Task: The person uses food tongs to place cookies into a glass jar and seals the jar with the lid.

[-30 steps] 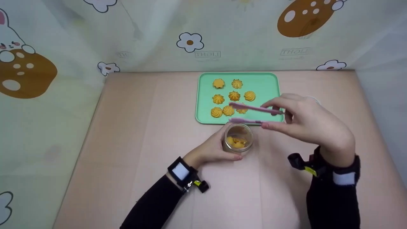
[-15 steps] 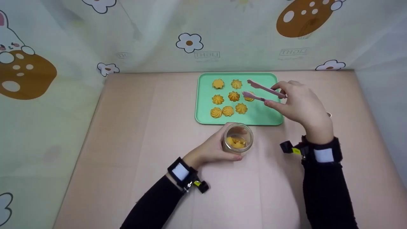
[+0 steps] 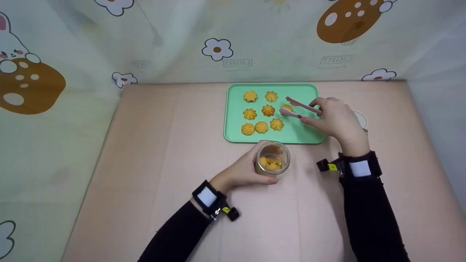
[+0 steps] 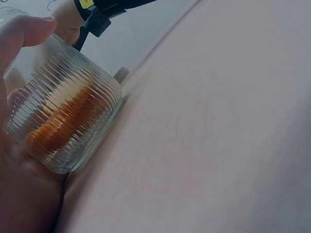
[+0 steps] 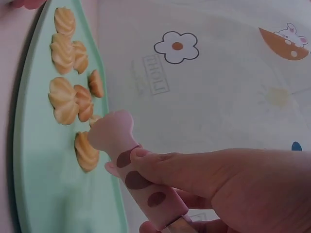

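Note:
My left hand [image 3: 242, 169] grips a ribbed glass jar [image 3: 273, 158] around its side; a few cookies [image 4: 68, 114] lie at its bottom. My right hand [image 3: 335, 118] holds pink tongs [image 5: 136, 174] with dark spots, thumb on one arm and fingers on the other. The tong tips are spread over the right part of a green tray [image 3: 305, 134], close to a swirled cookie [image 5: 86, 151]. Nothing shows between the tips. Several golden piped cookies [image 3: 261, 127] lie in loose rows on the tray.
Behind my right wrist a clear round object [image 3: 360, 119] lies partly hidden on the pale table [image 3: 164, 145]. A printed curtain [image 3: 174, 43] rises along the table's back edge. The jar stands just in front of the tray.
My right hand with the tongs has moved from above the jar, away and to the right, over the tray's right side, then slightly lower. My left hand and the jar stay put.

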A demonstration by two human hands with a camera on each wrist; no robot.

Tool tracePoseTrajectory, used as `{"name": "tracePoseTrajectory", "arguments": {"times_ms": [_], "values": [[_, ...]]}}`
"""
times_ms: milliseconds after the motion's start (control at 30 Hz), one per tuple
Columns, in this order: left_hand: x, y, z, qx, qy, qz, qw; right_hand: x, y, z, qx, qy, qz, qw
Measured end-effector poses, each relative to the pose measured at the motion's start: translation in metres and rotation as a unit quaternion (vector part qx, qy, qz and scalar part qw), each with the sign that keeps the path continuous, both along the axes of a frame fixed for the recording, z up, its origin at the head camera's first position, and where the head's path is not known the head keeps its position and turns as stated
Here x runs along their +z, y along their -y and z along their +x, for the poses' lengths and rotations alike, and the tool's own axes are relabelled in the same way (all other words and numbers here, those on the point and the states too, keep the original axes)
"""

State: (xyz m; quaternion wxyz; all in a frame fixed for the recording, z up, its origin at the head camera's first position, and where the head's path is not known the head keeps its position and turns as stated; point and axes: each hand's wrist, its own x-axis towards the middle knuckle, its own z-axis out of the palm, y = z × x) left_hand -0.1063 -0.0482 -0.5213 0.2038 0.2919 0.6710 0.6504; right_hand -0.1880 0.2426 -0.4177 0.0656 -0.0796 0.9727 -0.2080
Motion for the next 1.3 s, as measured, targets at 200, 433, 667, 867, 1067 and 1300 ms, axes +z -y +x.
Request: {"name": "tracePoseTrajectory", "arguments": {"times_ms": [200, 433, 667, 867, 1067, 1300], "values": [[0.0, 0.0, 0.0, 0.002, 0.0, -0.004, 1.0, -0.006, -0.001, -0.004, -0.003, 0.024, 0.004, 1.0], [0.0, -0.001, 0.0, -0.001, 0.003, 0.01, 0.9999, -0.011, 0.0, -0.006, -0.006, 0.034, -0.003, 0.999], [-0.002, -0.001, 0.0, -0.001, 0.0, 0.016, 0.9999, -0.013, 0.001, -0.007, -0.004, 0.035, -0.013, 0.999], [-0.004, 0.0, 0.0, 0.001, -0.003, 0.014, 0.9999, -0.012, 0.001, -0.006, 0.005, 0.035, -0.014, 0.999], [-0.003, 0.0, -0.001, 0.002, -0.003, 0.009, 1.0, -0.011, 0.0, -0.006, 0.013, 0.023, -0.018, 1.0], [-0.001, 0.0, 0.0, 0.002, 0.004, 0.01, 0.9999, -0.009, -0.001, -0.004, 0.01, 0.026, -0.015, 1.0]]}}
